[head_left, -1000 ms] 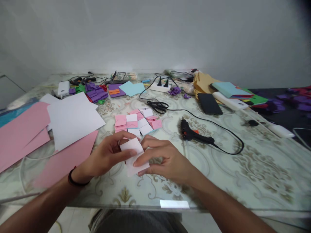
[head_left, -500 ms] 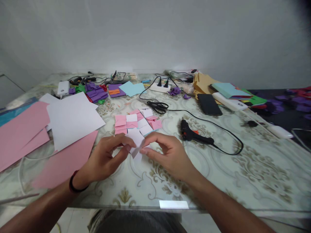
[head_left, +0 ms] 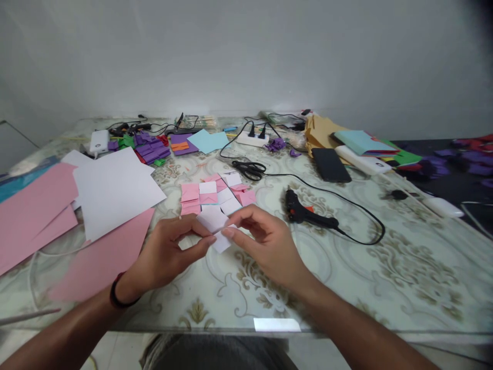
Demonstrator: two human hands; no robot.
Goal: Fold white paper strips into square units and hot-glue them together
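Both of my hands pinch a small white folded paper piece [head_left: 215,226] just above the table. My left hand [head_left: 169,252], with a black band at its wrist, grips the piece's left side between thumb and fingers. My right hand [head_left: 265,241] grips its right side with thumb and forefinger. Just beyond my hands lies a cluster of pink and white folded squares [head_left: 217,192].
A black glue gun [head_left: 308,215] with its cord lies to the right of my hands, scissors [head_left: 249,168] behind the cluster. Large pink sheets [head_left: 34,200] and a white sheet [head_left: 113,187] cover the left. A phone [head_left: 330,164], a power strip [head_left: 252,137] and coloured paper stacks line the back.
The white piece was folded smaller and carried a little farther from me. My hands shifted from pressing it flat to pinching it at its sides.
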